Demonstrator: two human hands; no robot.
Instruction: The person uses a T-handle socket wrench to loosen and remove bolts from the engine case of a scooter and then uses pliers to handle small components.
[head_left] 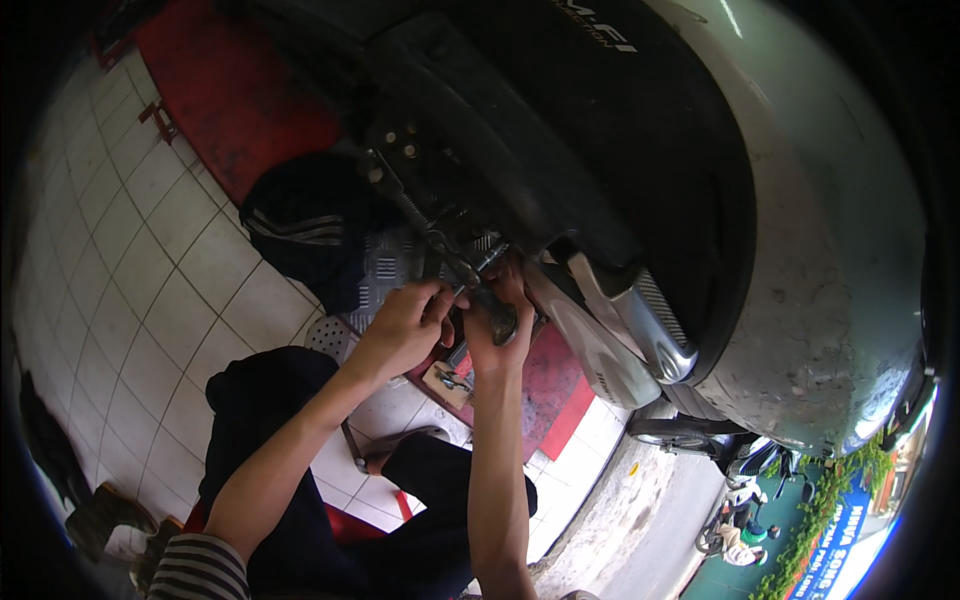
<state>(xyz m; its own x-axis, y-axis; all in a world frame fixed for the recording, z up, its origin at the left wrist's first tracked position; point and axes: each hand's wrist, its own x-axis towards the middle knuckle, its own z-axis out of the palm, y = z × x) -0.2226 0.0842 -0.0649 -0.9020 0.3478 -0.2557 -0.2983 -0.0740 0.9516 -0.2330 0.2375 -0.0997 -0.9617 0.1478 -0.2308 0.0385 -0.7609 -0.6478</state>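
Both my hands are together at the dark underside of a motor scooter (640,190). My left hand (412,320) is closed, thumb and fingers pinched beside a metal bar (460,265). What it pinches is too small to make out. Close by on the right, my right hand (497,335) curls up around the same spot, its fingertips hidden behind the bar. The bar's dark, rounded end (504,322) lies over my right palm. A coil spring (412,208) runs along the metalwork above my hands.
A red platform (545,390) lies below, with a small tan piece (447,384) and metal parts on it. A dark cloth bundle with grey stripes (300,225) sits at the left. A perforated grey clog (327,338) stands on white tiles (150,310). Riders (740,530) pass outside.
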